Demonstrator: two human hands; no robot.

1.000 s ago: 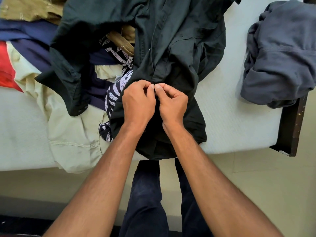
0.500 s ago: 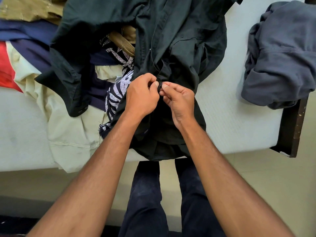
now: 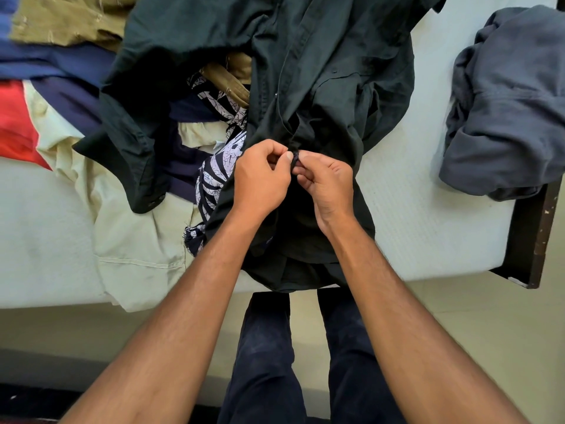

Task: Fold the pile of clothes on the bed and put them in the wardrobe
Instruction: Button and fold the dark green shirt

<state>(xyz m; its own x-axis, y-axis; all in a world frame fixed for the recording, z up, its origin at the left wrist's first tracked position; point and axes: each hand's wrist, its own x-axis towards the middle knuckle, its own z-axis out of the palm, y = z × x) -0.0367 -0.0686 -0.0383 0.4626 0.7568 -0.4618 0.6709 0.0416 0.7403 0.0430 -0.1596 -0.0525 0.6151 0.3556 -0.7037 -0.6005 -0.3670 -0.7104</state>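
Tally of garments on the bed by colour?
Dark green shirt: 1
Grey garment: 1
Olive-brown garment: 1
Navy garment: 1
Red garment: 1
Cream garment: 1
Black-and-white print garment: 1
Total: 7 told apart; pile may hide more.

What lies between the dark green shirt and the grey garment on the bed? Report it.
Only bare white mattress, in the head view; the dark green shirt and grey garment lie apart.

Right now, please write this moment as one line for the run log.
item: dark green button shirt | left hand: pinches its fabric | right hand: pinches same fold | surface: white mattress | folding: not yet
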